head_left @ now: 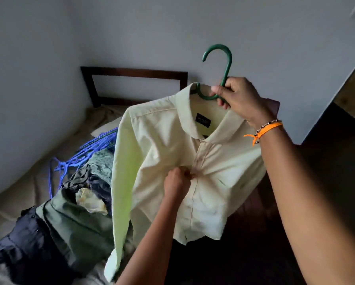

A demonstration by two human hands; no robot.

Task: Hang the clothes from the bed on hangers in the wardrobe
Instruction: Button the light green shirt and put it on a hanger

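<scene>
Head view: pale yellow long-sleeved cotton shirt [172, 157] is already on a dark green plastic hanger [220, 64], held up in the air over the bed's right edge, not resting on the mattress. Step in hand, as I judge it: fastening or straightening the front placket before the shirt goes to the wardrobe. Right hand [240, 97] grip is curled tight round the hanger's neck just under the hook, carrying the full weight. Left hand [177, 182] grip is nearly closed, fingertips pinching the placket at mid-chest, apparently at a button; the button itself is too small to tell. Collar sits over the hanger, left sleeve hangs free toward the bed. Next move likely calls for finishing the placket, letting go with the left hand, then turning to the wardrobe and hooking the hanger on a rail; no rail is in view. Remaining heap of dark green, navy and patterned clothes [55, 229] lies on the beige-sheeted bed [18, 194], with blue plastic hangers [77, 159] behind it toward the dark wooden headboard [131, 70].
</scene>
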